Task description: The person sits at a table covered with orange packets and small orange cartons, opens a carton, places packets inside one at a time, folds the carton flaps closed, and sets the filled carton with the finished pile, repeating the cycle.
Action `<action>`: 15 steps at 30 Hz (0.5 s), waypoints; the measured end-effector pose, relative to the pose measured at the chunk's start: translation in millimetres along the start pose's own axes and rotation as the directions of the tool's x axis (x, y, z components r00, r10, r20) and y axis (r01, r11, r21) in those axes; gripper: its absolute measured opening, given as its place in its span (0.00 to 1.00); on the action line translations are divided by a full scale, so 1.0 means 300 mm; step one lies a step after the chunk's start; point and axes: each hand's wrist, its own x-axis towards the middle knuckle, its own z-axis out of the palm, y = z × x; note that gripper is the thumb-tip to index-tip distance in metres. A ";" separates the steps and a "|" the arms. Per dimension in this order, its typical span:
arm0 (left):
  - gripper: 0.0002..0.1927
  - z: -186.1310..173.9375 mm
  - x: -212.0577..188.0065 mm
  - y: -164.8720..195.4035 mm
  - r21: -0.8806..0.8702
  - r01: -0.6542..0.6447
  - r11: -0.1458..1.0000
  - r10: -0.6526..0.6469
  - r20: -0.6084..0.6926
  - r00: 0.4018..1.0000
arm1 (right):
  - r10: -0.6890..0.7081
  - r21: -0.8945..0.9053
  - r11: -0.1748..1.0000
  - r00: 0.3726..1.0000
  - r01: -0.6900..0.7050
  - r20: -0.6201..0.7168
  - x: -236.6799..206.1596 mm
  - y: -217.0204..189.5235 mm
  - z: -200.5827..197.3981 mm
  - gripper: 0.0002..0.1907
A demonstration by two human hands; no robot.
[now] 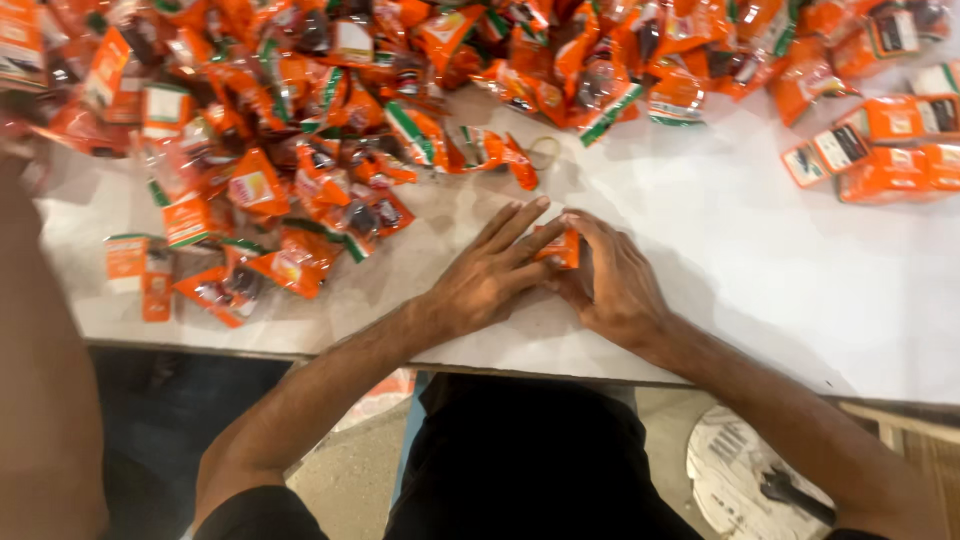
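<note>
While pressed flat, packet [562, 250] sits between both hands.

Bare forearms on show, left hand [490, 275] and right hand [612, 285] ringless; black short sleeves, black lap.

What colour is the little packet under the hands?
Orange. The small packet shows between both hands in the head view.
</note>
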 end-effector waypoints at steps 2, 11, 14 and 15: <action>0.17 -0.047 -0.018 -0.006 -0.060 -0.004 0.998 0.004 -0.008 1.000 | -0.054 -0.101 0.993 0.998 0.058 0.044 0.016 0.004 -0.021 0.38; 0.13 -0.598 -0.406 -0.572 0.412 0.738 0.535 -0.353 -0.685 0.638 | -0.021 -0.487 0.872 0.992 -0.044 -0.127 0.032 0.013 -0.181 0.32; 0.29 -0.695 -0.523 -0.787 0.299 0.770 0.564 -0.597 -0.496 0.630 | -0.010 -0.411 0.911 0.995 -0.034 -0.103 0.030 0.012 -0.153 0.30; 0.33 -0.711 -0.517 -0.807 0.171 0.765 0.621 -0.679 -0.370 0.634 | 0.003 -0.391 0.920 0.996 -0.037 -0.089 0.028 0.009 -0.142 0.30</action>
